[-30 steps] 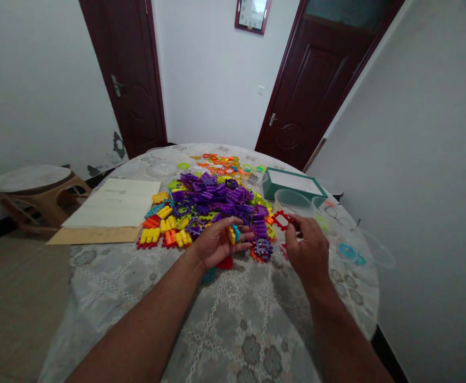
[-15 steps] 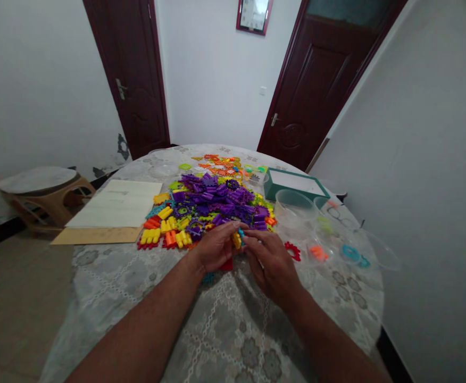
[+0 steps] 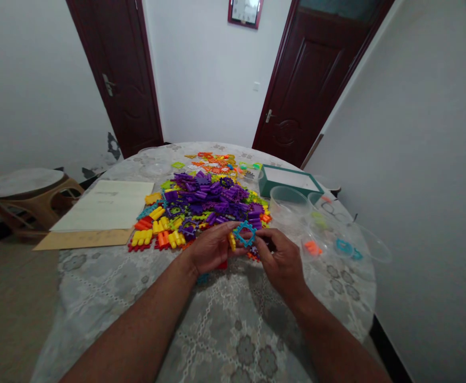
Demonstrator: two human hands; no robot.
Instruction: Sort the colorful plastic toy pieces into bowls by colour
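Observation:
In front of the pile, my left hand [image 3: 213,249] is closed on a yellow building piece [image 3: 232,241]. My right hand [image 3: 281,258] pinches the edge of a blue toothed building piece [image 3: 244,224], a frame with an open middle. The blue piece meets the yellow one at its left side; whether they are locked together I cannot tell. A red piece [image 3: 223,264] shows partly under my left hand. Just behind both hands lies a heap of purple building pieces [image 3: 205,194]. Yellow ribbed pieces [image 3: 142,238] are at the heap's near left.
Clear plastic tubs [image 3: 288,201] stand at the right, some holding orange and blue pieces. Behind them sits a green-sided box [image 3: 291,181]. An open paper folder [image 3: 103,205] lies at the left. Orange pieces [image 3: 213,162] are scattered at the far side of the patterned tablecloth [image 3: 225,324].
The blue piece has turned to face me and now shows its whole open frame. My right hand has drawn slightly away from my left. The camera view has shifted a little.

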